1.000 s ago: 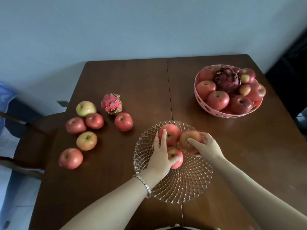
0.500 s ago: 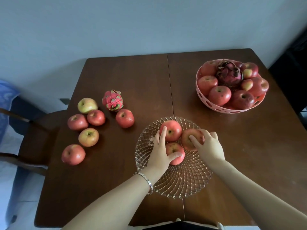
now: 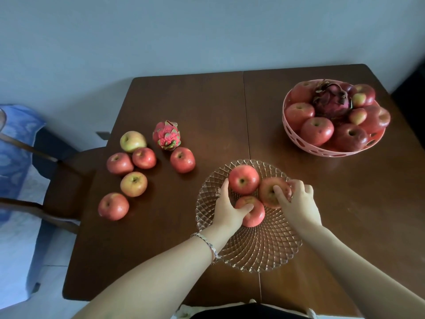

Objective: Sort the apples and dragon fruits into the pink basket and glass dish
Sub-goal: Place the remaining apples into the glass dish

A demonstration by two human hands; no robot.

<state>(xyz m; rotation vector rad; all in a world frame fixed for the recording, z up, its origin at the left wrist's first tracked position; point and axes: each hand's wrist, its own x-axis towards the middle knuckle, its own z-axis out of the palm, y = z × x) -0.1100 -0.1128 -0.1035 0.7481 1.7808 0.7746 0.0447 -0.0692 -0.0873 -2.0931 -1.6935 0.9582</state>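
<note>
Three red apples lie in the cut-glass dish [image 3: 264,252] near the table's front. My left hand [image 3: 227,209] grips the nearest apple [image 3: 254,214], thumb over its top. My right hand [image 3: 296,203] holds the right-hand apple [image 3: 268,193], fingers on its stem dip. The third apple [image 3: 243,179] rests at the back of the dish between both hands. The pink basket [image 3: 299,140] at the far right is piled with several apples and a dark dragon fruit [image 3: 332,101]. A bright pink dragon fruit [image 3: 166,135] stands on the table to the left among several loose apples [image 3: 133,184].
The brown wooden table [image 3: 207,107] has a seam down its middle. A wooden chair [image 3: 57,180] stands at the left edge, with blue cloth [image 3: 13,143] beyond it. A pale wall runs behind the table.
The head camera has tipped down a little, so everything sits lower in view. Both hands stay on their apples in the dish; my left forefinger has curled down off the back apple.
</note>
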